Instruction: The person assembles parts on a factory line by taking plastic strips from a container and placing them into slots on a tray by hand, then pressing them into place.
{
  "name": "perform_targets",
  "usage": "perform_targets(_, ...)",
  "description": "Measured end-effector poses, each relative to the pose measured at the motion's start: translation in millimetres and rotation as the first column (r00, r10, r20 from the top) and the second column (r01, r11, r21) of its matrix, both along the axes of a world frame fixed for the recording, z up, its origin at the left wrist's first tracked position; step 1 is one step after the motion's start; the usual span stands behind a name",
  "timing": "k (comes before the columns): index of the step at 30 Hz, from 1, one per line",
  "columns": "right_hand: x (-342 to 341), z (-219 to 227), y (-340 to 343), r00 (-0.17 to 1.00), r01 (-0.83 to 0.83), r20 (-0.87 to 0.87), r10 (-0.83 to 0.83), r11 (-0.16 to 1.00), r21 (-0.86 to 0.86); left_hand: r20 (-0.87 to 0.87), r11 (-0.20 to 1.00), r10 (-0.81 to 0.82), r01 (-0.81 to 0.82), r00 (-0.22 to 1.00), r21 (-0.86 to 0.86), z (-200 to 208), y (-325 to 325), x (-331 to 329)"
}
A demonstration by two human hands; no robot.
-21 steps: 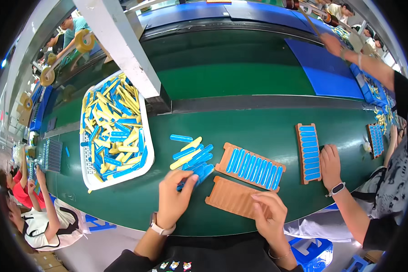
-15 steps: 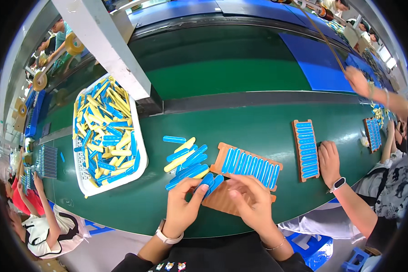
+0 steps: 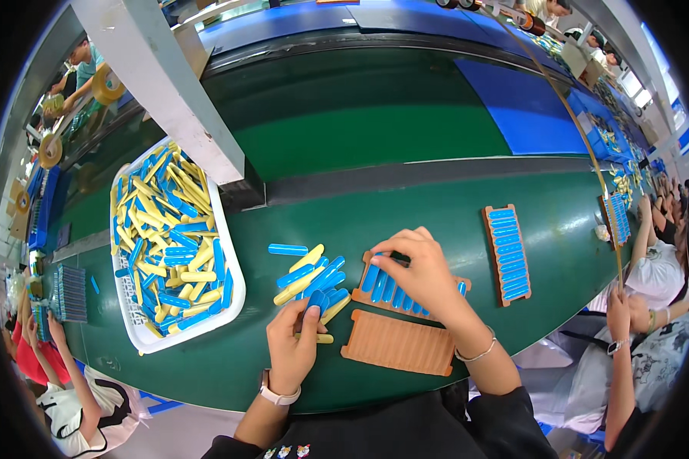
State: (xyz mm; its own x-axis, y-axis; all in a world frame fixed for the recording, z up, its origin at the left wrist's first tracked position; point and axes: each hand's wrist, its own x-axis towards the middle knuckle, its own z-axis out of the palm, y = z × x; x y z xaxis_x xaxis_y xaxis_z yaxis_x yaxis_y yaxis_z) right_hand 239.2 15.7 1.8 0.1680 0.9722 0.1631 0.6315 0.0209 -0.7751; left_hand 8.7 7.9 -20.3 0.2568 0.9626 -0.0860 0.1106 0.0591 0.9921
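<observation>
Close to the bench's near edge, my left hand (image 3: 289, 348) is closed around a few blue strips (image 3: 318, 300) with rounded ends. My right hand (image 3: 425, 268) reaches over an orange slotted tray (image 3: 360, 294) filled with a row of blue strips. Its thumb and forefinger pinch at the far end of the leftmost strip (image 3: 371, 278); the hand and wrist hide much of the row. Nearer to me lies a second orange tray (image 3: 398, 343) with bare slots. Loose blue and yellow strips (image 3: 302, 283) lie in a pile beyond my left hand.
A white basket (image 3: 237, 294) heaped with blue and yellow strips stands left, beside a grey post (image 3: 168, 92). Another filled orange tray (image 3: 488, 222) lies right. Beyond the bench's dark ledge (image 3: 406, 174) is a green surface with a blue sheet (image 3: 524, 107). People work at both sides.
My right hand has moved from beside my left hand up to the filled tray's far-left end, uncovering the bare tray. The neighbour's hand has left the filled tray on the right.
</observation>
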Motion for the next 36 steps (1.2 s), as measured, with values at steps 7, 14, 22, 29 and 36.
perform_targets(7,-5,-9,3,0.987,0.026,0.158,-0.025,1.0,-0.007,0.098,0.998,0.052,-0.05,0.994,-0.029,2,0,-2)
perform_targets(14,-17,9,-33,0.986,-0.132,-0.081,0.148,0.976,0.172,-0.061,0.996,-0.087,0.089,0.994,0.021,7,-10,9)
perform_targets(22,-27,16,-97,0.856,-0.271,-0.4,0.327,0.944,0.19,-0.203,0.887,-0.354,0.396,0.913,0.236,19,-32,18)
perform_targets(29,-31,26,-130,0.904,0.112,-0.428,-0.012,0.971,0.21,0.41,0.855,-0.216,0.374,0.886,-0.359,41,-36,56)
perform_targets(36,-17,21,-140,0.997,-0.072,0.037,0.062,0.827,0.558,0.381,0.773,-0.322,0.473,0.867,-0.423,38,-30,52)
